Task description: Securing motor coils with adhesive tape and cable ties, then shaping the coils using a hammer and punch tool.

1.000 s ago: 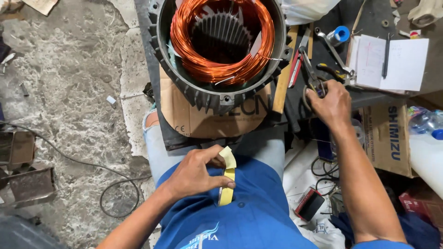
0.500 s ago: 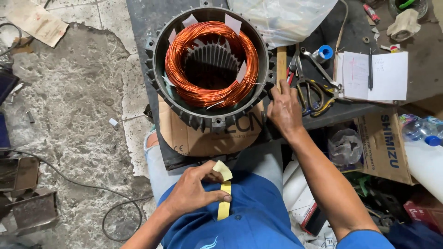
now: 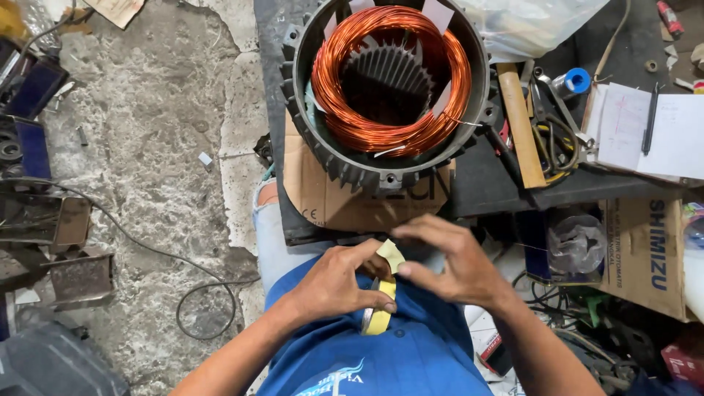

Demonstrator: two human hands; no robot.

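Left hand (image 3: pixel 334 282) closed around a yellow tape roll (image 3: pixel 380 308), held against the blue shirt (image 3: pixel 381 359). Right hand (image 3: pixel 447 264) just beside at three o'clock — fingertips pinching the tape's loose end (image 3: pixel 391 255). At twelve o'clock, well apart: motor stator (image 3: pixel 389 81) with copper windings (image 3: pixel 367 128) on cardboard (image 3: pixel 330 202), atop the dark surface (image 3: pixel 484 183). Toward two o'clock — wooden-handled tool (image 3: pixel 521 125), notepad (image 3: pixel 660 136).

Both hands (image 3: pixel 396 275) on yellow tape roll (image 3: pixel 380 312)

Rough grey concrete floor (image 3: pixel 147 139), cracked; dark work slab (image 3: pixel 484 183); black cable (image 3: pixel 147 242) trailing; even daylight.
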